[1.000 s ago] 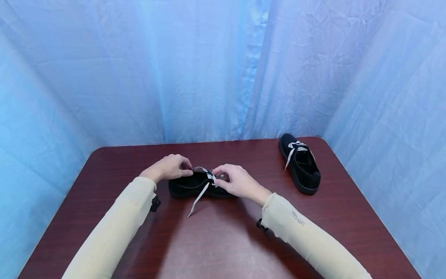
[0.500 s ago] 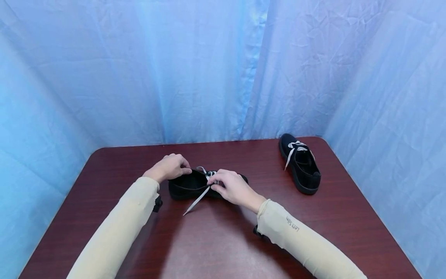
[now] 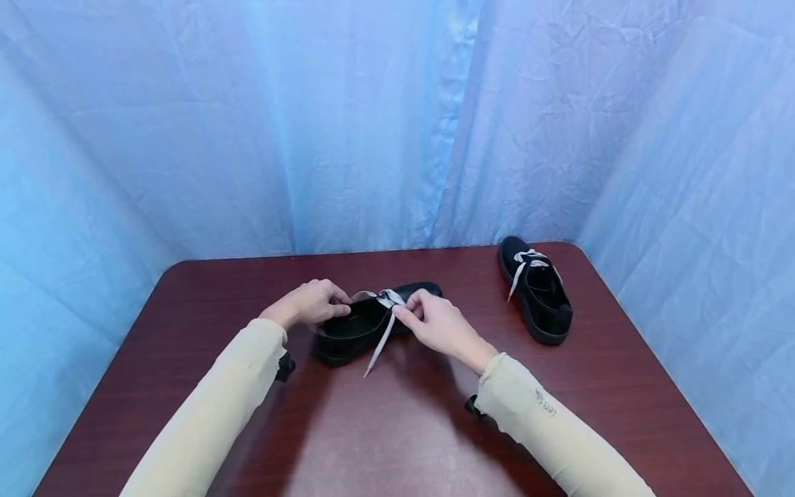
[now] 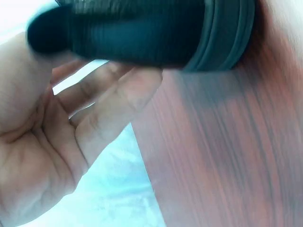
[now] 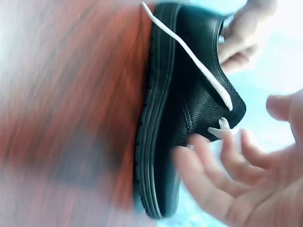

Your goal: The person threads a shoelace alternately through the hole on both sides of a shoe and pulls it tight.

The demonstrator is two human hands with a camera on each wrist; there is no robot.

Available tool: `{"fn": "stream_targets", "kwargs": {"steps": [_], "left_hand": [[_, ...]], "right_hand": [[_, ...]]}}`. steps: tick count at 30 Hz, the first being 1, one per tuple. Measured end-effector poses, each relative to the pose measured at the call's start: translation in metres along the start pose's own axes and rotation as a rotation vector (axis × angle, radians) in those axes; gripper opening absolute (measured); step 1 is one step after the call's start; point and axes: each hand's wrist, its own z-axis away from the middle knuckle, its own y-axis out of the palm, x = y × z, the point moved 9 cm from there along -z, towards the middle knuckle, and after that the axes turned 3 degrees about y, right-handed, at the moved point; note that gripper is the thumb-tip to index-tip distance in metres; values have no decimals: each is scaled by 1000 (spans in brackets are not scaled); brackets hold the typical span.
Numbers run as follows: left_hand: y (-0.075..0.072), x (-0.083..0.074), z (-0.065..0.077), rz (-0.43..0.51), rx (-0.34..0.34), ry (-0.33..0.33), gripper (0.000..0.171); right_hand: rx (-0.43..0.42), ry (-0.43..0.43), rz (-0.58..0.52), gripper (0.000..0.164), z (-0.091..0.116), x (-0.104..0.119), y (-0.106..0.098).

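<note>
A black shoe [image 3: 348, 343] with a white lace [image 3: 380, 345] sits on the table, its toe towards the back right. One lace end hangs down over the near side. At the far side of the shoe's opening, my left hand [image 3: 310, 304] grips the collar; in the left wrist view its fingers lie against the heel part [image 4: 137, 40]. Over the lacing is my right hand [image 3: 444, 326]. The right wrist view shows this right hand [image 5: 251, 179] blurred, with fingers spread and thumb apart, beside the lace flap. Nothing shows pinched between them.
Another black shoe [image 3: 540, 304] with a white lace stands at the back right of the dark red table [image 3: 385, 428]. Pale blue curtains [image 3: 373, 124] hang behind the table and on both sides.
The shoe has turned, its toe swinging away from me and its heel coming nearer. My right hand has shifted right and slightly up from the lace flap. My left hand has moved slightly right.
</note>
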Motion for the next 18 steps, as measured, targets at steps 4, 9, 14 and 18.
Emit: {"fn": "stream_targets", "kwargs": {"steps": [4,9,14,18], "left_hand": [[18,-5,-2,230,64,-31,34],[36,-21,-9,322,64,-13,37],[51,-39,-19,384,29,-16,29],[62,-54,-27,438,-40,-18,24]], "right_hand": [[179,194,85,63,2,-25,9],[296,288,94,72,5,-39,14],[285,253,71,42,1,-44,5],[234,273,13,30,-4,-56,-7]]}}
